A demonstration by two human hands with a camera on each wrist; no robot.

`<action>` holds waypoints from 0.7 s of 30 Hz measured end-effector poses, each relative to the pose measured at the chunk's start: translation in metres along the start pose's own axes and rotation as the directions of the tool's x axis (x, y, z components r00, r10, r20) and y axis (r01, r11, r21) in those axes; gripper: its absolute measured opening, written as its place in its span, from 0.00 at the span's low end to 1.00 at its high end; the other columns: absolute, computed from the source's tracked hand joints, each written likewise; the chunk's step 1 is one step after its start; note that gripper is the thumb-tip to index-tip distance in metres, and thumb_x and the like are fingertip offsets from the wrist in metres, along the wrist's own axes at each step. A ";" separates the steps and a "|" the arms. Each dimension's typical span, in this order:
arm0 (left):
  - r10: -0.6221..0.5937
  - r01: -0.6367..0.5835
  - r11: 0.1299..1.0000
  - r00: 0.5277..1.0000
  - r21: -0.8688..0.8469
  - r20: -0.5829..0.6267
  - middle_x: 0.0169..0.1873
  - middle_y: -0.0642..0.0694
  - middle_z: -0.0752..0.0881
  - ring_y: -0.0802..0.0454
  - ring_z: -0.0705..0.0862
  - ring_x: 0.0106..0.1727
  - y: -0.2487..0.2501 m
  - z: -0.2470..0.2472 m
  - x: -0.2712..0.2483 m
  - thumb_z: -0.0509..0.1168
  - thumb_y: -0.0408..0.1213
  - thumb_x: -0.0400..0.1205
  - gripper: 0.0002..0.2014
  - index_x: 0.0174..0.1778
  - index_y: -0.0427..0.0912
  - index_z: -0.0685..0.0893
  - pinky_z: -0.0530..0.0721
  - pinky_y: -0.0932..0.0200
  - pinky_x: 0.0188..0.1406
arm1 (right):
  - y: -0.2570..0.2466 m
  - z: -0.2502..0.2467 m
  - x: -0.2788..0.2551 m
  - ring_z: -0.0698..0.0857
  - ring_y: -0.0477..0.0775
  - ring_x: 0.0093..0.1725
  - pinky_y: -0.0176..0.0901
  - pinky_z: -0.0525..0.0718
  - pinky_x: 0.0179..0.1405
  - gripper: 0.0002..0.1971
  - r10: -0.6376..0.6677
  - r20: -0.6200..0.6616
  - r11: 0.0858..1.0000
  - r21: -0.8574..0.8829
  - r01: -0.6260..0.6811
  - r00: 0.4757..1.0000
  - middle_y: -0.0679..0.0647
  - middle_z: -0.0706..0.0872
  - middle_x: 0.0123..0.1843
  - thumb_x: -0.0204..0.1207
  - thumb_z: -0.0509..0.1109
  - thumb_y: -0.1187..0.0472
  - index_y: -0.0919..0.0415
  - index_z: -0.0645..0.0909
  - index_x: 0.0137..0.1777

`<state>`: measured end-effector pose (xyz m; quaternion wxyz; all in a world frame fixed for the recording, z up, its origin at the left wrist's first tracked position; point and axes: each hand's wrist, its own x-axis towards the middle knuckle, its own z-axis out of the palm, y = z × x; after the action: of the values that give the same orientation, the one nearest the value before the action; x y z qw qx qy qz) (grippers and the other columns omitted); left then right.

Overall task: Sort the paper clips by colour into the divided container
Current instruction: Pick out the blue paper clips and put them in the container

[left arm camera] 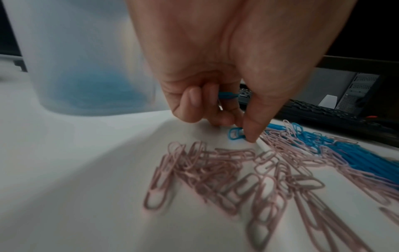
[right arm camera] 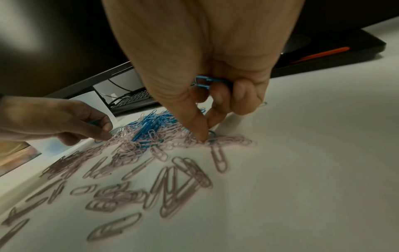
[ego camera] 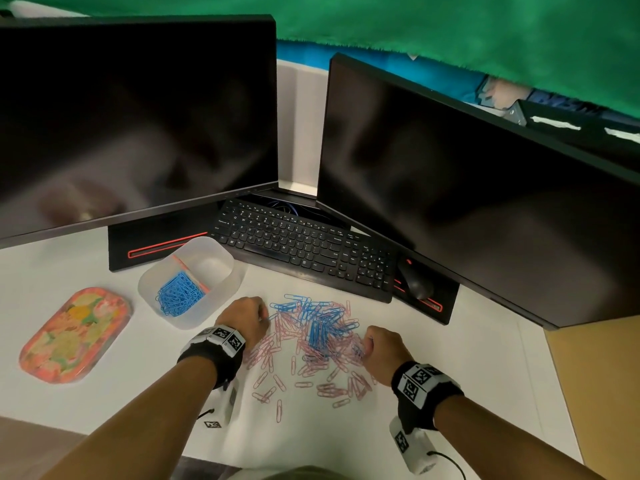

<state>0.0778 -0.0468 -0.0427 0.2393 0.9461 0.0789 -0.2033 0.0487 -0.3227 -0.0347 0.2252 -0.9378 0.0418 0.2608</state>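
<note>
A mixed heap of blue and pink paper clips (ego camera: 318, 337) lies on the white desk. The translucent divided container (ego camera: 190, 282) stands to its left, with blue clips (ego camera: 178, 294) in its near compartment. My left hand (ego camera: 247, 318) is at the heap's left edge. It holds blue clips (left arm camera: 227, 95) in its curled fingers, while its thumb and forefinger pinch another blue clip (left arm camera: 235, 134) on the desk. My right hand (ego camera: 379, 348) is at the heap's right edge. It keeps blue clips (right arm camera: 207, 81) in its curled fingers, and its thumb and forefinger pinch at a blue clip (right arm camera: 211, 134) among the pink ones.
A black keyboard (ego camera: 304, 247) and mouse (ego camera: 415, 280) lie just behind the heap, under two dark monitors (ego camera: 138, 116). A flowered tray (ego camera: 74, 336) sits at the far left. Loose pink clips (ego camera: 277, 382) spread toward the desk's front edge.
</note>
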 end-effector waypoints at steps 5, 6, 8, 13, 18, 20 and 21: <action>-0.006 0.006 1.000 1.000 -0.024 0.002 0.40 0.49 0.86 0.49 0.83 0.43 -0.001 0.000 -0.002 0.65 0.36 0.76 0.03 0.37 0.48 0.81 0.82 0.59 0.43 | 0.000 0.000 -0.003 0.75 0.52 0.35 0.40 0.73 0.30 0.16 0.007 0.016 1.000 -0.006 -0.007 1.000 0.50 0.77 0.36 0.70 0.68 0.70 0.52 0.65 0.32; -0.009 0.009 1.000 1.000 -0.026 0.005 0.40 0.49 0.86 0.49 0.83 0.43 -0.001 0.001 -0.002 0.65 0.36 0.76 0.03 0.37 0.48 0.81 0.82 0.59 0.43 | 0.000 0.000 -0.003 0.75 0.52 0.35 0.39 0.74 0.31 0.16 0.005 0.017 1.000 -0.006 -0.005 1.000 0.51 0.78 0.37 0.70 0.68 0.69 0.52 0.65 0.32; -0.009 0.009 1.000 1.000 -0.029 0.010 0.40 0.49 0.86 0.50 0.83 0.43 -0.002 0.001 -0.003 0.65 0.37 0.76 0.04 0.36 0.49 0.81 0.81 0.59 0.43 | 0.001 0.000 -0.005 0.75 0.52 0.35 0.38 0.75 0.31 0.15 0.000 0.020 1.000 0.012 -0.001 1.000 0.50 0.78 0.38 0.70 0.69 0.68 0.52 0.66 0.33; -0.029 0.029 0.998 1.000 -0.055 -0.007 0.35 0.51 0.86 0.50 0.84 0.40 0.000 -0.003 -0.005 0.63 0.37 0.76 0.05 0.36 0.49 0.80 0.85 0.55 0.43 | 0.005 0.001 -0.010 0.81 0.51 0.41 0.40 0.82 0.42 0.05 -0.015 0.009 1.000 0.018 0.015 1.000 0.50 0.80 0.43 0.74 0.68 0.66 0.56 0.76 0.45; -0.029 0.027 0.996 0.999 -0.087 -0.015 0.35 0.51 0.86 0.51 0.83 0.40 0.004 -0.006 -0.005 0.63 0.37 0.77 0.04 0.37 0.49 0.81 0.84 0.56 0.43 | 0.004 -0.003 -0.013 0.87 0.55 0.48 0.41 0.86 0.45 0.01 -0.028 0.006 0.996 -0.082 0.029 1.000 0.56 0.87 0.49 0.78 0.68 0.63 0.59 0.81 0.47; -0.030 0.029 0.995 0.999 -0.091 -0.014 0.37 0.50 0.86 0.49 0.84 0.41 0.006 -0.006 -0.005 0.62 0.38 0.78 0.04 0.39 0.48 0.82 0.85 0.55 0.45 | 0.003 -0.004 -0.013 0.87 0.55 0.45 0.39 0.84 0.41 0.05 -0.051 0.005 0.992 -0.116 0.051 0.999 0.56 0.86 0.45 0.78 0.68 0.61 0.58 0.79 0.41; -0.031 0.030 0.995 0.999 -0.093 -0.012 0.37 0.49 0.87 0.49 0.84 0.41 0.006 -0.006 -0.006 0.62 0.38 0.78 0.04 0.40 0.47 0.82 0.85 0.55 0.46 | 0.004 -0.004 -0.012 0.87 0.54 0.44 0.39 0.84 0.40 0.06 -0.055 0.004 0.992 -0.112 0.055 0.998 0.55 0.86 0.43 0.79 0.68 0.61 0.58 0.78 0.40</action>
<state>0.0763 -0.0495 -0.0324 0.2792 0.9341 0.1041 -0.1966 0.0392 -0.3282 -0.0271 0.1791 -0.9497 0.0012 0.2567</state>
